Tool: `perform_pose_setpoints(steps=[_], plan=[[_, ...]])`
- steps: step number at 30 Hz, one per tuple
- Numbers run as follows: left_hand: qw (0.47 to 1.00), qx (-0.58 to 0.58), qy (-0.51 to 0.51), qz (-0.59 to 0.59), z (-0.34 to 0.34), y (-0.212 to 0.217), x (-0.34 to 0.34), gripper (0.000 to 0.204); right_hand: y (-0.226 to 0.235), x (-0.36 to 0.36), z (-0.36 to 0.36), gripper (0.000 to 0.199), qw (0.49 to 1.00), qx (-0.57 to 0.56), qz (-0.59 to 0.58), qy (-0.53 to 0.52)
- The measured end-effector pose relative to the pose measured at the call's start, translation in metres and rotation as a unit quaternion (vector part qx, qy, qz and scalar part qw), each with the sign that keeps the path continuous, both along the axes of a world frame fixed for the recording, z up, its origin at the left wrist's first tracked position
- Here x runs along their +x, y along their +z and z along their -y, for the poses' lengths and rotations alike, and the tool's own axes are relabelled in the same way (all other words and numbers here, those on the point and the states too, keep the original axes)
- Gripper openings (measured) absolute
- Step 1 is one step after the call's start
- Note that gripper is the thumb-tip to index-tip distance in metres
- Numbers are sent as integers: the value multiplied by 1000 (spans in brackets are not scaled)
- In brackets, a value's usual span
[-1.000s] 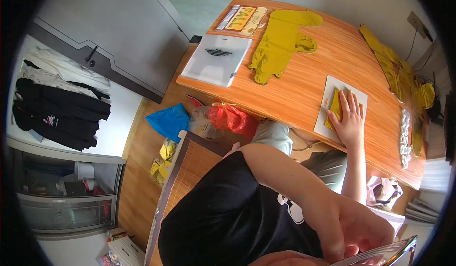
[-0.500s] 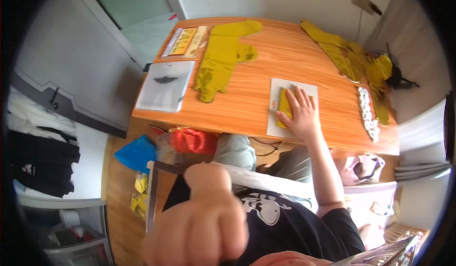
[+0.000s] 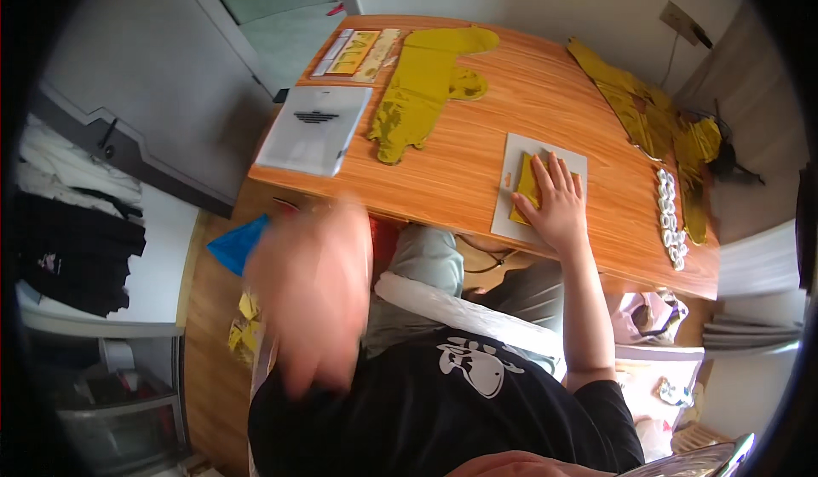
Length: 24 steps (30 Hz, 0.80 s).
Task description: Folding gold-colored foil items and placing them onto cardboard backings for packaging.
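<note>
Black T-shirt [image 3: 443, 417] with a white print fills the near bottom of the view, worn by the person; left hand [image 3: 311, 298] is raised close to the camera, a heavy blur, so cannot tell how open it is or whether it grips anything; behind it a blue cloth-like thing [image 3: 239, 242] shows below the table edge, with small yellow scraps [image 3: 243, 328] on the wooden floor; grey trousers [image 3: 426, 260] show at the lap; right hand [image 3: 558, 204] lies flat and spread, palm down, fingers extended, pressing on a yellow folded sheet [image 3: 527, 189], not curled around it; that sheet rests on a pale grey board [image 3: 511, 189] at the near edge of the wooden table [image 3: 460, 170], right of centre; the hand covers most of the sheet, only its left part shows; a row of small white pieces [image 3: 669, 221] lies to the right of the board, well apart from the hand; farther in, a grey-white flat case [image 3: 315, 129] sits at the table's left end; a large yellow cut-out shape [image 3: 422, 89] lies beside it toward the middle; a long card with yellow panels [image 3: 358, 53] lies at the far left corner; more yellow material [image 3: 656, 123] is heaped along the far right edge; dark clothes [image 3: 72, 247] hang at far left, off the table.
</note>
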State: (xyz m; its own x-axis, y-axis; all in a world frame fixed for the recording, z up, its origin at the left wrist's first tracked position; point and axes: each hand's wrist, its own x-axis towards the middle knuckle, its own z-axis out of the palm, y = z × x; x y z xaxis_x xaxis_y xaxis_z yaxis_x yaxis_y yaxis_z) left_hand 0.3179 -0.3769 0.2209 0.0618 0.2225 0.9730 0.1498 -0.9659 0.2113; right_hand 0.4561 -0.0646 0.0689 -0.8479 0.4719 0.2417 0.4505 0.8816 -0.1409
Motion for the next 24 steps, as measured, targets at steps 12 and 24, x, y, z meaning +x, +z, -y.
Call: perform_pose_setpoints(steps=[12,24], plan=[[462,-456,750,-125,67,-165,-238,49,-3,4,-3,77,1000,-3,8,-10],[565,-350,746,37,23,-80,-187,30,-4,6,-3,77,1000,6,2,-8]])
